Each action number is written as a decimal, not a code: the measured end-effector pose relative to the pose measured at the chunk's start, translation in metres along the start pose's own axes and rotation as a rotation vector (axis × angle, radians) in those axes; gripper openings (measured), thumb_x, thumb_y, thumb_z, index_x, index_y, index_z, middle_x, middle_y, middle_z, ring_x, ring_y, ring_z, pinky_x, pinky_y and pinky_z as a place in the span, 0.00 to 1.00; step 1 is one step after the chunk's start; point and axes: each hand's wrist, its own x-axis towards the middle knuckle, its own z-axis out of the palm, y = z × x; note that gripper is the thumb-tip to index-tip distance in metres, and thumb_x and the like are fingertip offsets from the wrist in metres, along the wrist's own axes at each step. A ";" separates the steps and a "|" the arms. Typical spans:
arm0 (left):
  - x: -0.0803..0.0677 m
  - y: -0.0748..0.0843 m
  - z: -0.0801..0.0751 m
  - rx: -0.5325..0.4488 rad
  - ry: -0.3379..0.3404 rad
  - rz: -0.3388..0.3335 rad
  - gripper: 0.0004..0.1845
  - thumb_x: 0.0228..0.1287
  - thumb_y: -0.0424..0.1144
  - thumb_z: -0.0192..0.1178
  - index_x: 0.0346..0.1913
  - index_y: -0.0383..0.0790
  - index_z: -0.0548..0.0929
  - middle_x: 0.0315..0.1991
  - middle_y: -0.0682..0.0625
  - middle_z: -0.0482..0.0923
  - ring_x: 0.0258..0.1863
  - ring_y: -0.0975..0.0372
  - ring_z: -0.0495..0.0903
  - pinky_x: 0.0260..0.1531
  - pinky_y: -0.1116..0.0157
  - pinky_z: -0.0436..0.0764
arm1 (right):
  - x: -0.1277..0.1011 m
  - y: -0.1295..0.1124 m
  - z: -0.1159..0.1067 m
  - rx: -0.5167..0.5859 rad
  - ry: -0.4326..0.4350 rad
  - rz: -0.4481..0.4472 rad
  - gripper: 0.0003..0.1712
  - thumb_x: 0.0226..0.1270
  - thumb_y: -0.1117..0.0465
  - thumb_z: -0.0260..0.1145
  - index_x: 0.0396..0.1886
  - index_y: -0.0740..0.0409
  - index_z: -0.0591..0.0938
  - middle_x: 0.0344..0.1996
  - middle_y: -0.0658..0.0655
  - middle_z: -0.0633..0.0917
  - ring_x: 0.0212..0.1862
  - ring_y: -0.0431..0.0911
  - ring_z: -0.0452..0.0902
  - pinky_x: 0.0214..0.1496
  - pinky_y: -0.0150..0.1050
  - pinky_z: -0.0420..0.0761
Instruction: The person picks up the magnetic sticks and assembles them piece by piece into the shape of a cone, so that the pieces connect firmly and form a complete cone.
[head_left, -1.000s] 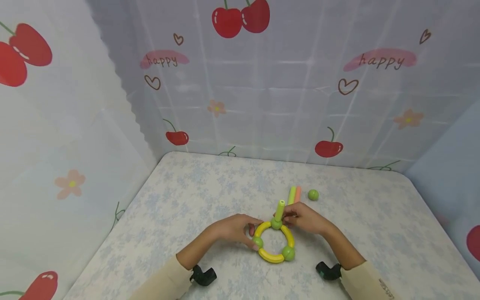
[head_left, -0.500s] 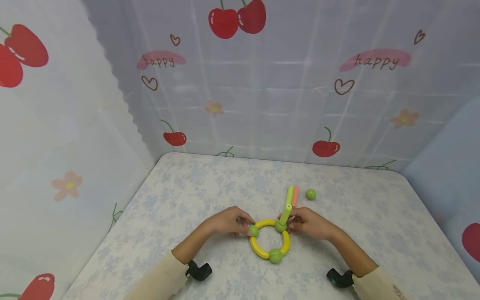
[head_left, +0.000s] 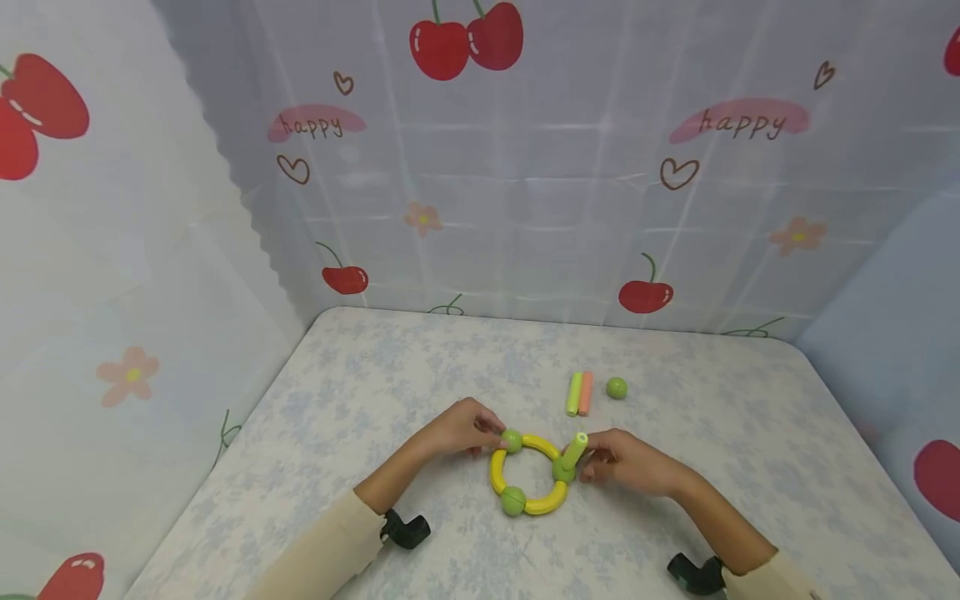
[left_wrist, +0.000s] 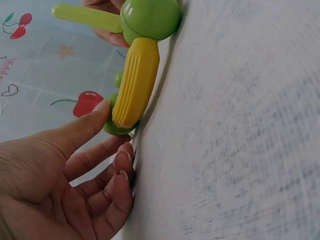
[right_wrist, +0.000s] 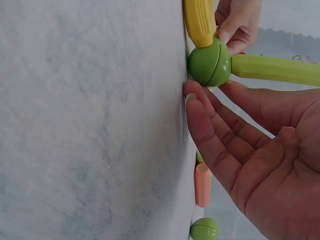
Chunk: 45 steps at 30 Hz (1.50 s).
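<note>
A toy ring of curved yellow rods joined by green balls lies flat on the table. One light green rod stands up from the ball on the ring's right side. My left hand pinches the green ball at the ring's far left between thumb and fingers. At the right, my right hand holds the green ball under the upright rod, with thumb and fingertips on it. A third green ball sits at the near left of the ring, untouched by either hand.
Behind the ring, a loose light green rod and an orange rod lie side by side. A loose green ball rests to their right. A cherry-printed curtain rises beyond the table's far edge.
The ring has turned clockwise in the head view, upright rod included. My left hand has moved away from me with its ball, while my right hand has come nearer and right.
</note>
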 end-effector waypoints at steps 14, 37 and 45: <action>0.019 0.004 0.013 0.117 0.122 0.053 0.14 0.63 0.46 0.73 0.47 0.43 0.91 0.30 0.57 0.83 0.23 0.66 0.76 0.25 0.69 0.76 | -0.009 -0.001 0.014 0.004 -0.047 -0.036 0.14 0.74 0.71 0.60 0.55 0.61 0.83 0.48 0.64 0.85 0.44 0.52 0.84 0.41 0.37 0.83; -0.001 -0.018 0.005 -0.035 0.048 0.094 0.17 0.66 0.41 0.70 0.55 0.40 0.87 0.31 0.54 0.84 0.22 0.61 0.81 0.25 0.65 0.82 | 0.017 -0.017 -0.023 -0.350 0.581 0.085 0.15 0.71 0.64 0.69 0.52 0.68 0.84 0.39 0.59 0.88 0.36 0.50 0.84 0.34 0.38 0.84; -0.002 -0.023 0.010 -0.074 0.052 0.098 0.15 0.67 0.43 0.70 0.53 0.41 0.88 0.31 0.55 0.84 0.22 0.63 0.80 0.24 0.66 0.81 | 0.040 -0.002 -0.026 -0.456 0.686 0.104 0.12 0.67 0.66 0.71 0.47 0.69 0.86 0.36 0.60 0.87 0.36 0.50 0.82 0.32 0.41 0.82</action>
